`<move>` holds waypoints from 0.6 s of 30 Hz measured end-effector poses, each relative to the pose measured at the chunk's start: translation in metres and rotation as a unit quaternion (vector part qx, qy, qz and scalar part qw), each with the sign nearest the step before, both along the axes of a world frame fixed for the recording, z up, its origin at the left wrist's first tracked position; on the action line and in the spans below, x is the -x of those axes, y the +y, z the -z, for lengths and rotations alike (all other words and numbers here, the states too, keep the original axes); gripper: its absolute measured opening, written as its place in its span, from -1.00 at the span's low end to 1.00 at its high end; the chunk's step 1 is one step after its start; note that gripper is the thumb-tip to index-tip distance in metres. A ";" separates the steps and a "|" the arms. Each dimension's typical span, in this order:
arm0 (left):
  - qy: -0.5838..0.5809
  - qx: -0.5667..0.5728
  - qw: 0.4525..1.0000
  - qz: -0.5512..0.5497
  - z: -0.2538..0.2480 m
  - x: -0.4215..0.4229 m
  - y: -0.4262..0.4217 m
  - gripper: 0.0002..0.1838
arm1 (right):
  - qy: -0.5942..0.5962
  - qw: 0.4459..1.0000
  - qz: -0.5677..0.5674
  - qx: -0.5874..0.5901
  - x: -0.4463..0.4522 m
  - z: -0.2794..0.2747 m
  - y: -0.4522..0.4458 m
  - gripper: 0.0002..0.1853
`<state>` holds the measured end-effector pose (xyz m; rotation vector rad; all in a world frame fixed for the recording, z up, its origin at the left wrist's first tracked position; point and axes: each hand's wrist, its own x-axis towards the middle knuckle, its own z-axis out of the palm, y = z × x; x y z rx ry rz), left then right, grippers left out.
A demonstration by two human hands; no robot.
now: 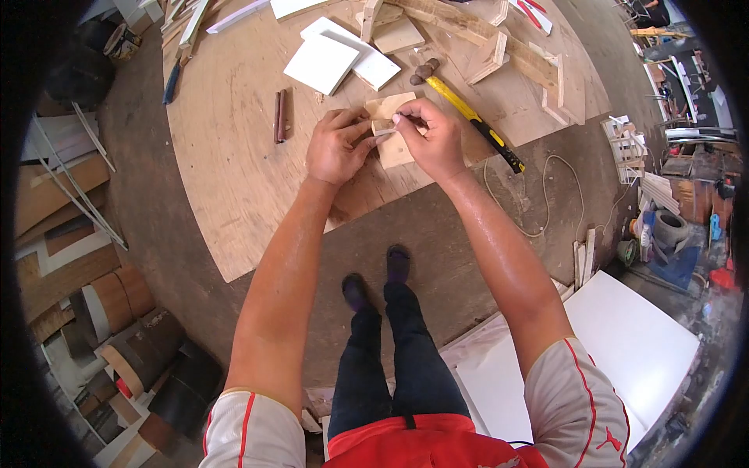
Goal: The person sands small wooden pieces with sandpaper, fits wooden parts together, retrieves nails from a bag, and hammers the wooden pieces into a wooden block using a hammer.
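Note:
Over the near part of the plywood table, my left hand [338, 146] is closed with its fingertips on a small pale wooden block [382, 126]. Pinched together at the block's right end are the fingers of my right hand [431, 139]; what they hold is too small to make out. Beneath both hands lies a flat piece of light wood [396, 154], partly covered by them. A hammer [468, 111] with a yellow and black handle rests just right of my right hand, its head pointing away from me.
White boards [331, 62] and joined wooden strips [484, 35] lie at the table's [234, 171] far side. Left of my hands is a dark brown stick-like pair [279, 117]. A cord [538, 230] trails on the floor at right; a white panel [632, 343] lies near my right elbow.

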<state>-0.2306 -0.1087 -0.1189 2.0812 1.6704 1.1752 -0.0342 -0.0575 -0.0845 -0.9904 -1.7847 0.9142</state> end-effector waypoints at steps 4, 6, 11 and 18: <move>-0.013 0.006 1.000 0.002 0.001 0.001 0.000 -0.65 | -0.004 1.000 -0.006 0.005 -0.002 -0.001 0.002 -0.90; -0.019 0.010 1.000 -0.004 0.001 0.000 0.000 -0.64 | -0.001 1.000 -0.008 0.003 -0.001 -0.002 0.002 -0.88; -0.022 0.021 1.000 -0.009 0.001 0.000 -0.001 -0.64 | 0.009 1.000 -0.011 -0.001 0.001 -0.005 0.003 -0.85; -0.024 0.024 0.999 -0.014 0.002 -0.001 -0.001 -0.64 | -0.018 0.999 -0.027 -0.024 0.001 -0.013 0.001 -0.89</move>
